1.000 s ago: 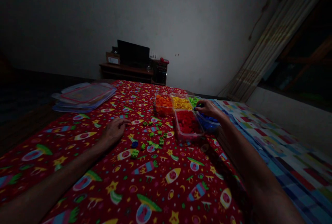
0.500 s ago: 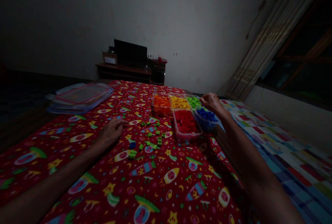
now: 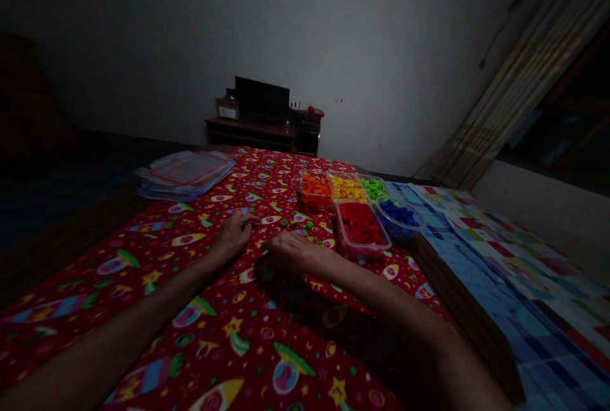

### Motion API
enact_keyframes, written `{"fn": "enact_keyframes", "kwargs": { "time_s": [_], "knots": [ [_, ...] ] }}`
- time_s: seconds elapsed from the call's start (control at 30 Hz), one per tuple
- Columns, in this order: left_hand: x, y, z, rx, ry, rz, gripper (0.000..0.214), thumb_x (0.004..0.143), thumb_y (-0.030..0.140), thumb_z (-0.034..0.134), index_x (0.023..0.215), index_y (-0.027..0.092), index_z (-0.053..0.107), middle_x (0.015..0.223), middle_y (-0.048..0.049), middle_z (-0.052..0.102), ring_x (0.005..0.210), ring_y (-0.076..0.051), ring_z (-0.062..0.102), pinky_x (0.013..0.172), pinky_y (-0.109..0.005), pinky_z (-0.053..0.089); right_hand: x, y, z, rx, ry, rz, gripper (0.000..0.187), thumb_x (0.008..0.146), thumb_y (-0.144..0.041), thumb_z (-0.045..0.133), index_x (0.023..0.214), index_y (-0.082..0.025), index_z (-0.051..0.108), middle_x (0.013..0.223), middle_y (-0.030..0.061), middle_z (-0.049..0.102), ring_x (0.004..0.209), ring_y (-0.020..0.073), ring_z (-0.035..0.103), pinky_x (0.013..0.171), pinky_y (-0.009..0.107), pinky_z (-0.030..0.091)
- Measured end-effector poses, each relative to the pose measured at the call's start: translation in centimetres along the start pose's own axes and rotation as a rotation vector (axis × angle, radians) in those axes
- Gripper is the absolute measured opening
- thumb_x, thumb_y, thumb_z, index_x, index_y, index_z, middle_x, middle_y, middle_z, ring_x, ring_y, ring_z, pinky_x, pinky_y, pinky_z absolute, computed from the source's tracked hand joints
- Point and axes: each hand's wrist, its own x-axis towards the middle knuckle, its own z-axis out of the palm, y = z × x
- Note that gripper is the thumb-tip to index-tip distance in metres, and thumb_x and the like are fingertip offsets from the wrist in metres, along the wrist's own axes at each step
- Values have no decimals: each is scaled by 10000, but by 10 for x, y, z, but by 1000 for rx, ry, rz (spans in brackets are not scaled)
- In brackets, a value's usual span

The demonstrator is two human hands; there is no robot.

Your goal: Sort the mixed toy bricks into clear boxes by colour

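Note:
My left hand (image 3: 234, 233) rests on the red patterned cloth (image 3: 210, 347), fingers stretched out and holding nothing. Close on its right, my right hand (image 3: 290, 252) hangs low over the cloth, fingers bent down and drawn together. Whatever is between those fingertips is hidden in shadow. Small green toy bricks (image 3: 296, 224) lie just beyond my right hand, which covers others of the group. A green brick piece (image 3: 267, 273) shows dimly beneath it.
To the right stand clear containers of red bricks (image 3: 361, 222), blue bricks (image 3: 398, 212), orange bricks (image 3: 316, 185), yellow bricks (image 3: 349, 188) and green bricks (image 3: 373, 188). Stacked plastic lids (image 3: 185, 173) lie at far left. A wooden edge (image 3: 462, 309) borders the cloth on the right.
My right hand has moved left and nearer, from the blue and green brick containers to the loose green bricks. The view has shifted left; my left hand stays on the cloth.

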Motion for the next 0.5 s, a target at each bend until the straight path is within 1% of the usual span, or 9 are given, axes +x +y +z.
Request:
{"fn": "enact_keyframes", "kwargs": {
  "time_s": [0.1, 0.17, 0.2, 0.23, 0.3, 0.4, 0.47, 0.5],
  "knots": [
    [0, -1, 1, 0, 23, 19, 349, 767, 241, 346, 863, 182, 677, 923, -70, 667, 914, -215, 605, 872, -363, 486, 7, -4, 11, -74, -42, -26, 94, 871, -142, 508, 813, -153, 582, 737, 29, 547, 683, 132, 473, 686, 236, 394],
    [0, 1, 0, -1, 23, 29, 339, 765, 234, 352, 849, 184, 677, 904, -71, 669, 903, -218, 603, 862, -365, 490, 6, -2, 8, -62, -15, -40, 90, 868, -153, 517, 814, -150, 588, 740, 27, 555, 681, 127, 472, 677, 229, 386],
    [0, 2, 0, -2, 18, 31, 335, 765, 232, 356, 843, 184, 677, 896, -72, 670, 900, -219, 602, 858, -363, 491, 5, 1, 3, -46, 6, -41, 85, 865, -161, 524, 819, -146, 594, 743, 26, 561, 675, 121, 469, 665, 225, 377],
    [0, 4, -2, 0, 10, 29, 330, 762, 229, 360, 840, 184, 678, 891, -72, 670, 899, -220, 602, 854, -360, 493, 2, 4, -4, -30, 31, -27, 83, 859, -158, 529, 825, -141, 603, 739, 25, 567, 666, 116, 465, 649, 220, 366],
    [0, 7, -4, 11, -11, 24, 326, 755, 224, 368, 845, 186, 679, 893, -71, 668, 896, -220, 602, 847, -356, 496, -8, 14, -25, 0, 90, 50, 98, 841, -125, 528, 846, -127, 626, 732, 27, 586, 650, 103, 463, 626, 213, 344],
    [0, 10, -7, 24, -26, 4, 335, 747, 227, 373, 872, 179, 680, 925, -81, 658, 892, -222, 605, 834, -357, 500, -34, 34, -63, 13, 172, 239, 161, 824, -103, 515, 877, -117, 667, 731, 36, 625, 623, 90, 474, 606, 204, 329],
    [0, 11, -7, 24, -34, -9, 343, 753, 238, 369, 875, 172, 682, 943, -89, 653, 895, -223, 607, 831, -356, 500, -57, 53, -87, -41, 203, 378, 207, 827, -122, 496, 905, -122, 688, 705, 36, 644, 585, 87, 480, 582, 200, 325],
    [0, 10, -7, 22, -36, -11, 345, 757, 244, 367, 874, 171, 683, 948, -89, 651, 896, -222, 607, 831, -352, 500, -70, 63, -97, -82, 226, 451, 242, 829, -130, 482, 947, -129, 693, 732, 44, 662, 599, 94, 503, 584, 201, 333]
  ]
}}
